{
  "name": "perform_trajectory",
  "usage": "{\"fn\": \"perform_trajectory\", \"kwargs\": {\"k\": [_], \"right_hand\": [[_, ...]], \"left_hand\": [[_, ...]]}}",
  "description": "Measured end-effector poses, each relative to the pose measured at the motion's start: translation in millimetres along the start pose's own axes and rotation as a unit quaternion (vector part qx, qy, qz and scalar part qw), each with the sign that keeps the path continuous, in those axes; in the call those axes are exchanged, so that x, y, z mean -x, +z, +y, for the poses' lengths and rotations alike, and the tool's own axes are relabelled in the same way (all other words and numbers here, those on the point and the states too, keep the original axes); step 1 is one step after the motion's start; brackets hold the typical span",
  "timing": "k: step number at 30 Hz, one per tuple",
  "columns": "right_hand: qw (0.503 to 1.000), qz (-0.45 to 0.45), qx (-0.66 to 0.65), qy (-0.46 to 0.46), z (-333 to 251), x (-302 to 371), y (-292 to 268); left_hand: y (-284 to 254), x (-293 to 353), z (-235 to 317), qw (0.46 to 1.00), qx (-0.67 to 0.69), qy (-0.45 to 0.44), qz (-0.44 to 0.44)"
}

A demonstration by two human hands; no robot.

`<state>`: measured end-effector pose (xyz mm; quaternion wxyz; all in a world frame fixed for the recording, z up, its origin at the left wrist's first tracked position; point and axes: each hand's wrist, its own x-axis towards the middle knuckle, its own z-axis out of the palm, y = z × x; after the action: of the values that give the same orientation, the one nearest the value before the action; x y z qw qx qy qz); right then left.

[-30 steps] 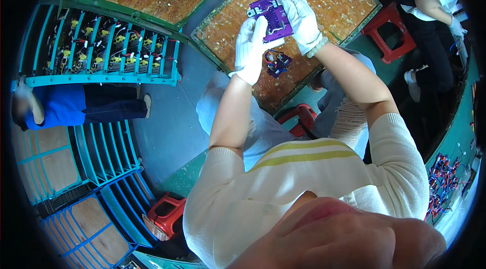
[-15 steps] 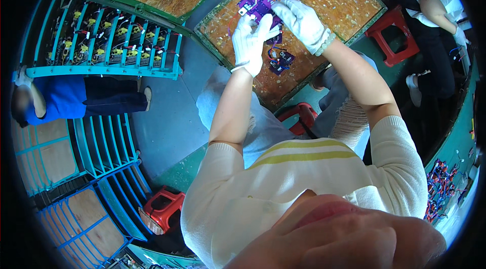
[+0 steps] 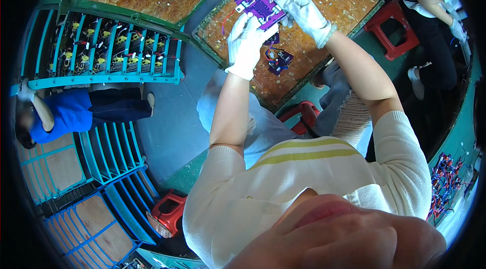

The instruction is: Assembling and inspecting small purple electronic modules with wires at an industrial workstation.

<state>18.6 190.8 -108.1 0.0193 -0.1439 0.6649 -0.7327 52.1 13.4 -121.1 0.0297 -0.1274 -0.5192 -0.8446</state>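
A purple circuit board (image 3: 259, 7) with metal tabs and wires is held up over the wooden tabletop (image 3: 334, 6). My left hand (image 3: 245, 44), in a white glove, grips the board by its lower left edge. At the right edge of the board, the gloved fingers of my right hand (image 3: 307, 17) are bent together and pinch it; their tips are partly hidden. Just below, smaller dark purple boards (image 3: 279, 61) with red and blue wires lie on the table. One of them is partly covered by my left hand.
On the left stands a teal rack (image 3: 106, 77) filled with wired parts, with a person in blue (image 3: 68, 112) beside it. Red stools (image 3: 392, 31) stand at right and lower left. Another person (image 3: 438, 1) sits at far right, near a heap of wired parts (image 3: 446, 183).
My right hand has come down from above the board to its right edge. The board has turned and shows more of its face, and my left hand has shifted slightly left and down.
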Motion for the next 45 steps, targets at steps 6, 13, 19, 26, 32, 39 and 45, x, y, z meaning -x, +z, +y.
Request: {"fn": "perform_trajectory", "kwargs": {"k": [6, 13, 19, 26, 32, 39, 45], "right_hand": [[1.000, 0.003, 0.005, -0.019, 4, -2, -2], [0.998, -0.043, -0.007, -0.037, -15, 0, -1], [0.931, -0.183, 0.243, -0.204, -35, -11, 1], [0.955, -0.181, 0.198, 0.129, -75, 12, -8], [0.972, -0.126, 0.193, -0.038, -121, 70, -67], [0.786, 0.407, 0.466, 0.003, -208, 251, -222], [0.609, 0.742, 0.281, -0.028, -232, 413, -359]], "left_hand": [[17, -5, 20, 0.957, 0.226, -0.181, -0.004], [9, -5, 25, 0.951, 0.246, -0.170, -0.077], [25, 4, 49, 0.966, 0.171, -0.192, -0.034], [-11, -2, 40, 0.760, 0.580, -0.266, -0.122], [1, -17, 24, 0.831, 0.371, -0.370, -0.186], [8, -16, -33, 0.950, -0.145, -0.276, -0.034], [18, -11, -60, 0.817, -0.541, -0.196, -0.026]]}}
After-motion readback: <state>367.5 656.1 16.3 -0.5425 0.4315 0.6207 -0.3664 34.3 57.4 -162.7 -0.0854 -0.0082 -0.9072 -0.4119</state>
